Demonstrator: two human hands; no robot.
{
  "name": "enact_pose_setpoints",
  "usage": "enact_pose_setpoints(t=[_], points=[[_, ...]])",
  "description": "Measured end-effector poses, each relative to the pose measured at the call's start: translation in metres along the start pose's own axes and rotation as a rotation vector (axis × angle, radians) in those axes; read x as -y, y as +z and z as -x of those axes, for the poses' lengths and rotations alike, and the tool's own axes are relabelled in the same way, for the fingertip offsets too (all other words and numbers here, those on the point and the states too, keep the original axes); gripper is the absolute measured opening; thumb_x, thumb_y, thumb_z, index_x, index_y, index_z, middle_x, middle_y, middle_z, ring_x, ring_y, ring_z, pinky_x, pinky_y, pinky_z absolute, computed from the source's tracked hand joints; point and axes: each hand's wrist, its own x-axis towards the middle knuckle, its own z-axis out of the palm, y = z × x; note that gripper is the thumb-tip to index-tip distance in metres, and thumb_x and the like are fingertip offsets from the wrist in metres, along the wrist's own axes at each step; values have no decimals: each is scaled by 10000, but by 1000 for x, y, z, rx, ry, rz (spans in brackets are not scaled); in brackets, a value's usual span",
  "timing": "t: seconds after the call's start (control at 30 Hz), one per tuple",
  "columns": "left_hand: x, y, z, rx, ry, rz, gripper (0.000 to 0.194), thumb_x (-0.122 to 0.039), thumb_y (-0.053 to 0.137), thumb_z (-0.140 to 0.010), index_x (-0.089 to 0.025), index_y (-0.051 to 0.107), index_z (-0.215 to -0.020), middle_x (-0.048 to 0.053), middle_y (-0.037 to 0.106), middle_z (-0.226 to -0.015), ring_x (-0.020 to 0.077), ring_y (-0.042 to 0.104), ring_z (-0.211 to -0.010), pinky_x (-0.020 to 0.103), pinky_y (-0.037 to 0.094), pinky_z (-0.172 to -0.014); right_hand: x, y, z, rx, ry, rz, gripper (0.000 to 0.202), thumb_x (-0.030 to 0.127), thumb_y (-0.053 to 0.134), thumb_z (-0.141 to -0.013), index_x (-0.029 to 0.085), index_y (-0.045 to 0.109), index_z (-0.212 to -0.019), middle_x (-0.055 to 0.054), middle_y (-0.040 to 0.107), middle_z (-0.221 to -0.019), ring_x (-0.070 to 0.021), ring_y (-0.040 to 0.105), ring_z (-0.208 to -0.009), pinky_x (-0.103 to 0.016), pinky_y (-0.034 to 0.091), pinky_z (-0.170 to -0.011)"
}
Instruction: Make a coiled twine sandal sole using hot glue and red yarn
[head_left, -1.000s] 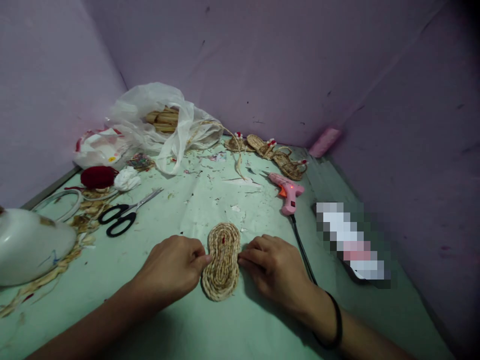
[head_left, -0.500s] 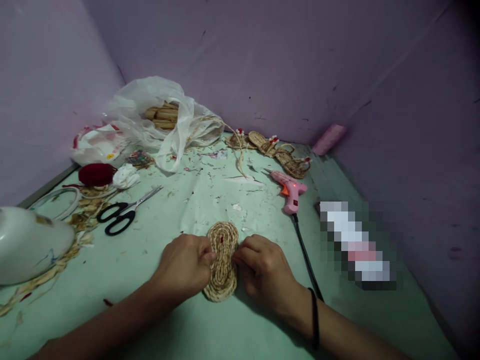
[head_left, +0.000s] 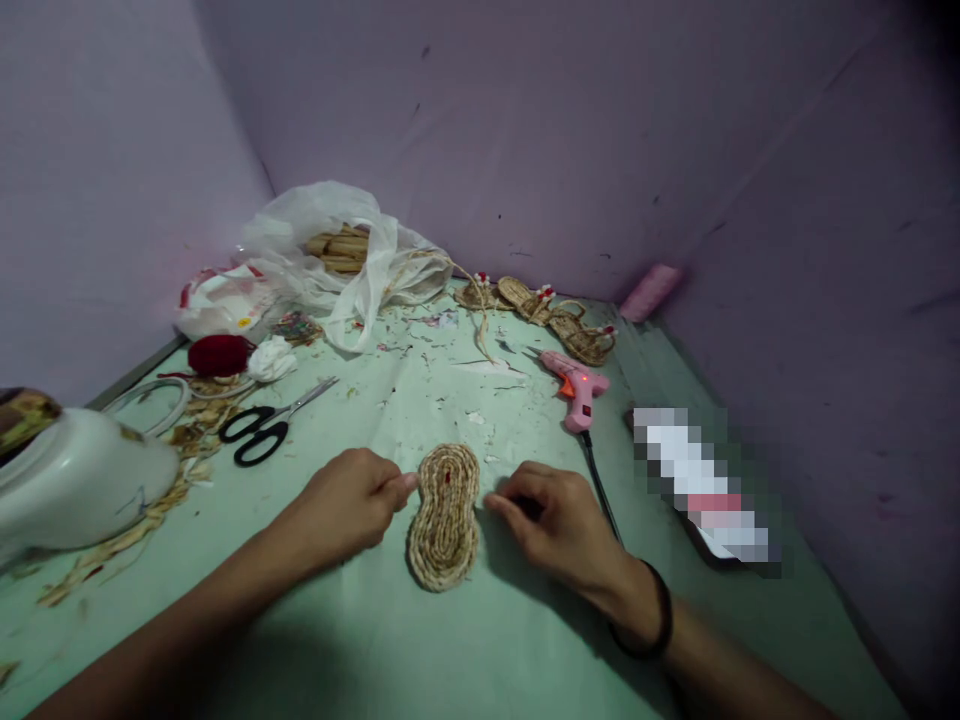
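Observation:
A braided straw sole (head_left: 444,525), narrowed at the middle like a shoe sole, lies flat on the green table with a small red spot near its far end. My left hand (head_left: 352,500) is closed on its left side, thumb tip at or very near the braid's edge. To the right, my right hand (head_left: 551,520) is curled with thumb and index tips close together, a small gap away from the sole. Nothing shows in either hand. A pink glue gun (head_left: 576,385) with a lit orange light lies beyond my right hand.
Black-handled scissors (head_left: 277,420), dark red yarn (head_left: 219,355) and a white container (head_left: 97,490) are at the left. Behind stand a plastic bag (head_left: 352,300) with straw and several small woven sandals (head_left: 577,335). A blurred-out object (head_left: 705,490) lies right; a cord (head_left: 600,485) trails nearby.
Both hands have drawn apart from the sole: my left hand slightly left, my right hand to the right. The sole's whole outline now shows. The camera view has shifted a little.

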Motion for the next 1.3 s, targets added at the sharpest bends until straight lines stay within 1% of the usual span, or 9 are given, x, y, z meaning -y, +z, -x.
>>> enact_pose_setpoints(t=[0.1, 0.2, 0.33, 0.53, 0.67, 0.77, 0.9, 1.1, 1.3], points=[[5, -2, 0, 45, -7, 73, 361, -381, 401, -778, -166, 510, -509, -10, 474, -430, 115, 392, -426, 237, 237, -456, 0, -7, 0, -29, 13, 58, 215, 259, 526, -805, 155, 664, -676, -44, 619, -634, -133, 554, -549, -238, 394, -525], [4, 7, 0, 66, 44, 68, 263, -313, 455, -735, -161, 551, -543, -15, 486, -453, 111, 392, -444, 229, 228, -453, 8, -4, 1, 117, -60, 98, 175, 170, 504, -794, 184, 676, -763, -43, 646, -719, -145, 593, -623, -236, 417, -565], [1, 12, 1, -52, 110, 79, 243, -255, 450, -727, -163, 597, -557, -6, 505, -483, 117, 414, -479, 224, 254, -470, 11, -3, 1, 135, -75, 125, 196, 149, 482, -798, 207, 667, -830, -36, 658, -753, -155, 610, -646, -245, 440, -577], [29, -30, -6, -644, 23, 267, 176, -254, 522, -664, -163, 660, -604, 9, 628, -559, 140, 531, -544, 229, 366, -548, -15, -20, -4, -231, -166, 85, 180, 244, 443, -856, 181, 569, -743, -73, 646, -764, -159, 621, -651, -236, 486, -562], [65, -68, -5, -1053, -173, 296, 292, -351, 459, -731, -142, 656, -783, 36, 669, -700, 161, 576, -640, 234, 413, -592, -31, -24, -9, -208, -268, 53, 82, 241, 528, -811, 206, 564, -747, -2, 603, -604, -120, 583, -490, -182, 468, -457], [82, -79, -4, -1171, -257, 330, 301, -354, 477, -705, -140, 647, -833, 49, 679, -771, 181, 597, -706, 245, 429, -644, -32, -27, -10, -262, -175, -3, 106, 286, 539, -809, 206, 577, -750, -1, 609, -593, -120, 583, -476, -181, 474, -452], [72, -71, -20, -1022, -231, 383, 207, -297, 529, -634, -151, 650, -717, 39, 666, -675, 202, 593, -654, 278, 424, -627, -28, -43, -13, -446, 66, -110, 187, 352, 534, -812, 186, 616, -829, -13, 636, -589, -124, 585, -473, -186, 484, -450], [11, -68, -90, -595, 14, 391, 49, -160, 615, -656, -161, 660, -637, -5, 652, -664, 172, 590, -726, 282, 438, -741, -16, -86, -20, -797, 270, -169, 316, 449, 564, -744, 172, 639, -875, -21, 638, -594, -130, 562, -482, -211, 485, -473], [-61, -78, -185, -396, -92, 534, 311, -311, 523, -861, -146, 521, -1124, 85, 558, -1118, 201, 574, -938, 402, 499, -786, -20, -106, -19, -790, 317, -233, 340, 492, 572, -712, 181, 649, -826, -14, 634, -570, -131, 561, -488, -198, 469, -461]])
